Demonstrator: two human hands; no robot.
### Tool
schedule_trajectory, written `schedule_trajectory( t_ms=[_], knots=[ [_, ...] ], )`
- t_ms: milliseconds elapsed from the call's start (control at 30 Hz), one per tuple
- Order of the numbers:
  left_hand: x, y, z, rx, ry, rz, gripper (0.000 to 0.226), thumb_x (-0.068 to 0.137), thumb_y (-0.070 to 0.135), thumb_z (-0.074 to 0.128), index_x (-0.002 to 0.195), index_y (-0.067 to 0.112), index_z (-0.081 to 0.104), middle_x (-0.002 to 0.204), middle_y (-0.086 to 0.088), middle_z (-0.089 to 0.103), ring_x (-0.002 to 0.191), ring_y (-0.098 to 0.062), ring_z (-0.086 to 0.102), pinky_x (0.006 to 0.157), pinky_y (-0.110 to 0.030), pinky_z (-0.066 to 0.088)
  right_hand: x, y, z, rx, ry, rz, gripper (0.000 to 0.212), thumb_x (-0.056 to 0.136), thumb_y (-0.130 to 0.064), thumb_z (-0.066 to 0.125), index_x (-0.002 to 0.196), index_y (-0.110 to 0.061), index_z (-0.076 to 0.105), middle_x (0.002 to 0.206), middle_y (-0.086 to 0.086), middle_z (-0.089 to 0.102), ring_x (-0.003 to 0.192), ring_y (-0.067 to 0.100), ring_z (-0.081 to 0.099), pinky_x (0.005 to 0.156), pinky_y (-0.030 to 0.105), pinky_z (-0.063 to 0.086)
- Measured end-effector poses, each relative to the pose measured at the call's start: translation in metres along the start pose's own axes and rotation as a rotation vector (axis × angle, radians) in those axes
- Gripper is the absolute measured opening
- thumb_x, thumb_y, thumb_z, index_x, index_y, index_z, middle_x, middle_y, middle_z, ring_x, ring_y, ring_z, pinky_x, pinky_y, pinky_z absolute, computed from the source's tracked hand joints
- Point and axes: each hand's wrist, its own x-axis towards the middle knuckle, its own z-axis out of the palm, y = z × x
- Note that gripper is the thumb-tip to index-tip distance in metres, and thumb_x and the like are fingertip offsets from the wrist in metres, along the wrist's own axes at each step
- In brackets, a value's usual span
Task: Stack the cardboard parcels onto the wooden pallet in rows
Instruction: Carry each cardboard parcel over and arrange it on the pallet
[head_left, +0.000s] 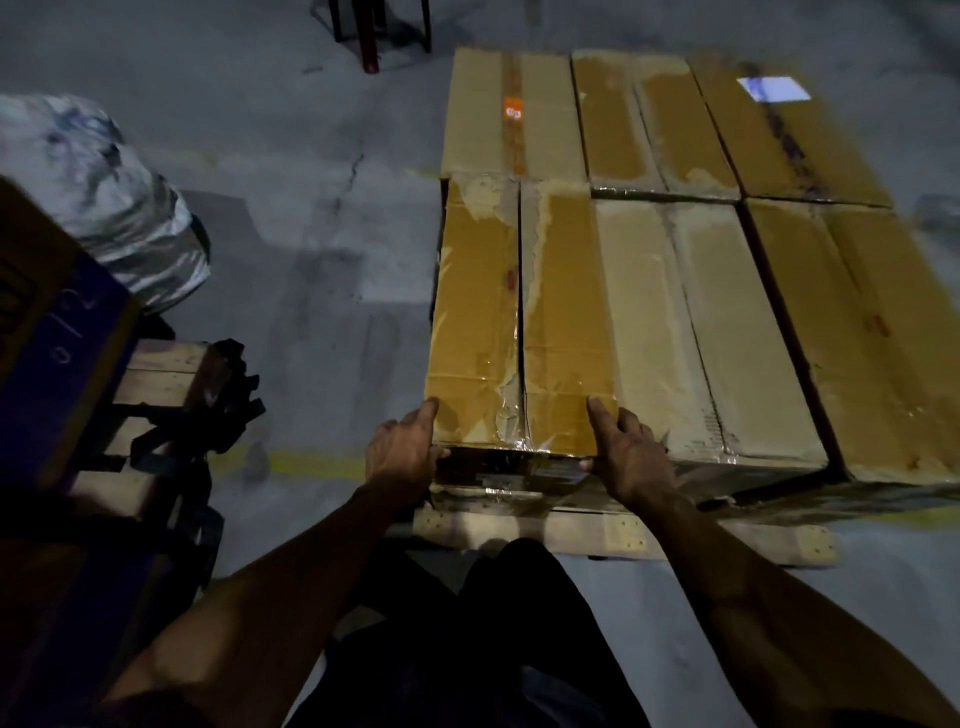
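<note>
Grey concrete floor (291, 218), cracked, w/ a faded yellow line near the bottom of the pallet. Dim room, light mostly on the boxes. Wooden pallet (613, 535) lying flat on the floor, only its near edge showing under the load. Six long cardboard boxes on it, 2 rows of 3, packed side by side & touching.

Near-left box (519, 312) sitting at the pallet's front left corner, shiny tape across its top. Left hand (402, 457) gripping its near-left corner, thumb up on top, fingers curled round the end face. Right hand (631, 457) gripping the near-right corner, pointer finger lying on top, thumb tucked on the end face. Far-left box (511, 111) w/ a small orange sticker. Far-right box (779, 130) w/ a white label, too blurry to read.

Left side: blue & brown box (47, 332) cut off by the edge, on wooden blocks w/ black straps (208, 415). Behind it a crinkly silver-white bag (114, 208). Dark stool legs (379, 31) at the top, cut off. Dark trousers (498, 634) at the bottom, hard to make out.
</note>
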Motion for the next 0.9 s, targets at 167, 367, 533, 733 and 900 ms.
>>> schedule_trajectory(
  t_ms=[167,367,533,733,900],
  knots=[
    [0.001,0.003,-0.005,-0.006,0.017,0.004,0.060,0.090,0.034,0.069,0.138,0.018,0.037,0.118,-0.012,0.066,0.104,-0.033,0.063,0.087,-0.040,0.048,0.000,-0.007,-0.004,-0.029,-0.004,0.019,0.095,0.085,-0.045,0.072,0.154,-0.033,0.008,0.141,0.015,0.040,0.122,0.032,0.046,0.096,0.047,0.048],
    [0.009,0.001,-0.007,0.056,-0.007,0.037,0.069,0.082,0.034,0.077,0.135,0.017,0.036,0.146,-0.009,0.044,0.118,-0.030,0.058,0.092,-0.042,0.050,0.002,-0.014,-0.008,-0.026,-0.004,0.060,0.093,0.080,-0.037,0.077,0.148,-0.032,0.014,0.141,0.014,0.037,0.125,0.034,0.042,0.097,0.050,0.046],
    [0.017,0.001,-0.003,0.181,-0.111,0.117,0.093,0.092,0.036,0.067,0.159,0.021,0.004,0.168,-0.006,-0.003,0.153,-0.032,0.010,0.121,-0.045,0.021,-0.002,-0.023,0.002,0.011,-0.022,0.106,0.098,0.086,-0.035,0.071,0.154,-0.025,0.001,0.163,0.020,-0.003,0.149,0.040,0.008,0.117,0.056,0.019],
    [0.022,0.005,-0.005,0.249,-0.132,0.164,0.086,0.096,0.038,0.059,0.159,0.018,0.005,0.167,-0.012,0.002,0.151,-0.034,0.016,0.121,-0.042,0.021,-0.001,-0.024,0.000,0.028,-0.005,0.107,0.075,0.087,-0.025,0.059,0.147,-0.026,0.014,0.155,0.021,0.018,0.144,0.041,0.020,0.112,0.058,0.030],
    [0.027,0.006,-0.025,0.286,-0.233,0.153,0.074,0.095,0.044,0.052,0.156,0.015,0.021,0.164,-0.015,0.018,0.147,-0.037,0.028,0.118,-0.045,0.029,0.007,-0.039,-0.018,0.158,-0.036,0.176,0.037,0.089,-0.026,0.041,0.123,-0.017,0.034,0.141,0.025,0.034,0.131,0.043,0.035,0.107,0.053,0.035]
  ],
)
